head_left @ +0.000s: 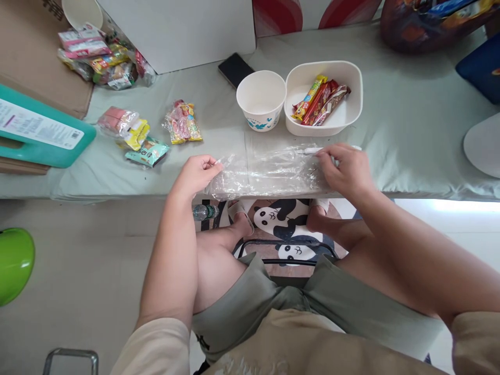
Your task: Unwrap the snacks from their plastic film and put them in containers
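Observation:
A clear plastic bag [269, 174] lies stretched along the front edge of the cloth-covered table. My left hand [199, 172] pinches its left end between thumb and fingers. At the other end, my right hand [344, 166] is closed on the bag's edge, by a thin white strip whose kind I cannot make out. Just behind the bag stand a white paper cup [261, 99] with a blue print and a white oval tub [353, 112]. Several wrapped snack bars [318, 101], yellow and dark red, rest in the tub.
Small snack packets [183, 122] lie to the left, with a turquoise packet [148, 151] nearer the edge. Further left is a green plastic container [42, 127]. A black phone [235, 69] lies behind the cup. Below the table, a bottle [205, 212] lies near my feet.

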### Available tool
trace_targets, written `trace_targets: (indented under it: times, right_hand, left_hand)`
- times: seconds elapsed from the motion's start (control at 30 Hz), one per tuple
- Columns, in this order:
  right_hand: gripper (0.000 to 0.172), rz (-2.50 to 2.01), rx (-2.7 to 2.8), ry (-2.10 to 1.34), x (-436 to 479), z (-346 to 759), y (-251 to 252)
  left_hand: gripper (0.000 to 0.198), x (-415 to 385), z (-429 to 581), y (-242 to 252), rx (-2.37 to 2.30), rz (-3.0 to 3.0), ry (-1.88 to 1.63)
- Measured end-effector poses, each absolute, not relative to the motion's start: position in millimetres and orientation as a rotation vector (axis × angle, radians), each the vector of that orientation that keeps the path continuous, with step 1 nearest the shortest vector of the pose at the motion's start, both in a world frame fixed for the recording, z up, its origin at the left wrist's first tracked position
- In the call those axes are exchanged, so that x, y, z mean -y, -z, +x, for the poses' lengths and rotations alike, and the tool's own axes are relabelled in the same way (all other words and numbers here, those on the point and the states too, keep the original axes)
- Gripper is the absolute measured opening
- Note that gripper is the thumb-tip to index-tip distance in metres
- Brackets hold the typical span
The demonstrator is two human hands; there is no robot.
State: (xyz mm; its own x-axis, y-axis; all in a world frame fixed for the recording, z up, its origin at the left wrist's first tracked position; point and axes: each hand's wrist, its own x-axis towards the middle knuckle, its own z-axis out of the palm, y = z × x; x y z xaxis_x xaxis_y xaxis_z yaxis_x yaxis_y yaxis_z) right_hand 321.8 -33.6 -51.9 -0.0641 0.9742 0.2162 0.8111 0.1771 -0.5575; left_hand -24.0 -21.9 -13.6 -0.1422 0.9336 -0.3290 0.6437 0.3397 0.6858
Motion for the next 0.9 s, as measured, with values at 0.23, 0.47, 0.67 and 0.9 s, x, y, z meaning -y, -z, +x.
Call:
trace_targets:
  times: [0.23,0.47,0.67,0.9]
  right_hand:
    - [0.018,-1.928,1.623,-0.582,25,327,45]
    - [0.012,-1.724,1.701,-0.345,31,328,52]
    - [0.015,-1.614,1.53,-0.545,32,327,53]
    - [0.024,-1.449,1.05,-1.088,33,311,49]
  left_hand:
    - [0.019,19,-29,27,-1.831,1.483,-0.53]
    - [0.019,4,-14,37,-1.661,1.463,-1.181]
    - [0.032,-8,-3,45,-1.383,1.226,-1.435]
    - [0.043,-17,3,55,-1.459,1.115,-1.273]
